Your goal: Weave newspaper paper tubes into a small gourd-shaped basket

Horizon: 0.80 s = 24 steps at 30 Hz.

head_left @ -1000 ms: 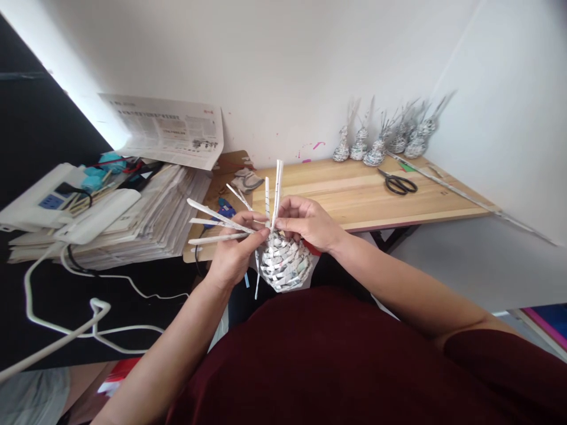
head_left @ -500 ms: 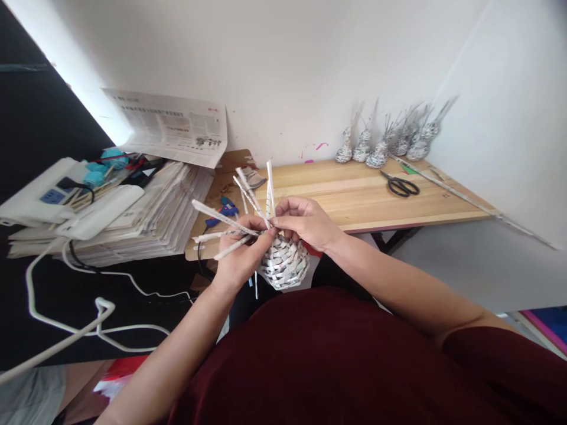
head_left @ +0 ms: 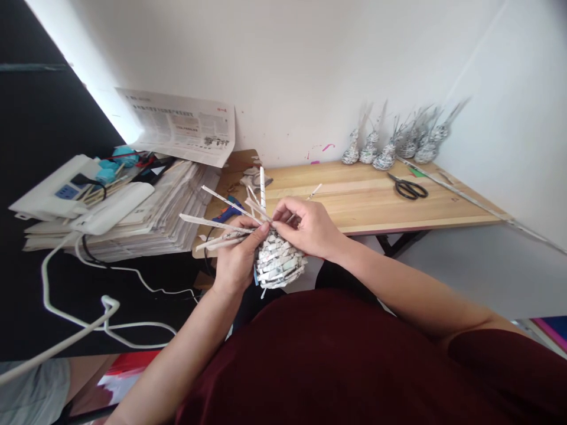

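A rounded body woven from rolled newspaper strips (head_left: 281, 262) hangs in front of my lap, held between both hands. Several loose paper strips (head_left: 212, 222) fan out from its top, to the left and upward. My left hand (head_left: 239, 251) is closed round the woven body's upper left side, thumb pressed at the base of the strips. My right hand (head_left: 305, 227) pinches a paper strip at the top, its fingertips touching the left thumb. One strip end (head_left: 314, 192) pokes out above the right hand. The fingers partly hide the top of the weave.
Several finished-looking woven paper gourds (head_left: 385, 154) stand at the table's back right. Black scissors (head_left: 410, 188) and a long paper rod (head_left: 465, 195) lie on the wooden table (head_left: 310, 177). At left are stacked newspapers (head_left: 177, 206), a white power strip (head_left: 66, 192) and a blue glue gun (head_left: 229, 209).
The view has shifted slightly left. The woven body has turned in my hands, and the strips fan differently, with one end now showing past my right hand.
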Motion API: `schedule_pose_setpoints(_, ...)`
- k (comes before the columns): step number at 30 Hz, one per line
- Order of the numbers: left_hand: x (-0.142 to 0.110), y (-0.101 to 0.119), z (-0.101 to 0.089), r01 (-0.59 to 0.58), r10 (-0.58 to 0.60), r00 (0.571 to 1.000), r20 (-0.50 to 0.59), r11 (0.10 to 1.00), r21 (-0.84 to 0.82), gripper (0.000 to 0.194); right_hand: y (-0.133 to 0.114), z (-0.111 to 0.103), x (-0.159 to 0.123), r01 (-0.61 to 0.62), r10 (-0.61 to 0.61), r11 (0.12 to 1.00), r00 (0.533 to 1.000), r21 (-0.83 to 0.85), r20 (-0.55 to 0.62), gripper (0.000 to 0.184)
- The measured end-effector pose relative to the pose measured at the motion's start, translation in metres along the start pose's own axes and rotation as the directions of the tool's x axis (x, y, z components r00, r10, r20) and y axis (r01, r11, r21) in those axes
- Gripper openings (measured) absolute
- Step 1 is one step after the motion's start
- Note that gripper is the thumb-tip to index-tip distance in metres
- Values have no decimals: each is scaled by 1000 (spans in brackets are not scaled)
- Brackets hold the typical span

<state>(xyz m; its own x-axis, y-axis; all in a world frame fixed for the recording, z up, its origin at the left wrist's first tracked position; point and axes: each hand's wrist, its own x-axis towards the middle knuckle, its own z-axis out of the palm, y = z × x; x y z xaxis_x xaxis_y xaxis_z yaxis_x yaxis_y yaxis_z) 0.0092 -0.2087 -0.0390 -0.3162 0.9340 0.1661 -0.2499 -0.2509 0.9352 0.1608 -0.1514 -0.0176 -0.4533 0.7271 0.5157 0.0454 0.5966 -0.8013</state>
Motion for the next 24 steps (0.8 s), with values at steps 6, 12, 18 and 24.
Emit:
schedule_pose_setpoints(6,2,3,-10,-26,26,1000,7,994,106,26,0,2,0,-108,104,984,994,144,35,8)
schedule_pose_setpoints(12,1,8,-19,-19,12,999,51,988,152,22,5,12,3,-181,175,971,983,156,50,10)
schedule_pose_setpoints(18,-4,13,-27,131,-131,991,11,991,6,43,3,20,6,19,-19,1000,1000,14,17,7)
schedule_pose_setpoints(24,-12,20,-44,215,-216,975,56,976,31,27,-2,31,10,40,-45,998,993,50,110,9)
